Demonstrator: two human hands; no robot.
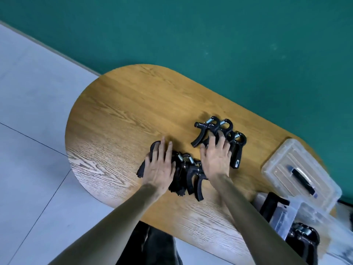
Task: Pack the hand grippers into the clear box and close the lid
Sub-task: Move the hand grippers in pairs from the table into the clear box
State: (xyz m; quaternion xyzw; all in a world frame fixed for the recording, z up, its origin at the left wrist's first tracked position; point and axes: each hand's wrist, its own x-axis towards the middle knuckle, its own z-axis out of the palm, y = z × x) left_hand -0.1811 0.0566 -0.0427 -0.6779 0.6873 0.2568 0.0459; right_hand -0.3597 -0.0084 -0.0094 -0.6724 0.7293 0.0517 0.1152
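Several black hand grippers with steel springs lie in two clusters on the oval wooden table (118, 115). My left hand (159, 166) rests flat on the near cluster (191, 175), fingers spread. My right hand (215, 155) lies with spread fingers on the far cluster (214, 129). Neither hand has closed around a gripper. At the right, the clear lid (298, 169) with a black handle lies on the table. The clear box (298, 217) stands at the lower right edge, with at least one gripper (303, 238) inside; its far side is cut off by the frame.
A green wall (191, 35) runs behind the table. Pale grey floor tiles (34, 131) lie to the left and below the table's rounded end. The left half of the tabletop is bare wood.
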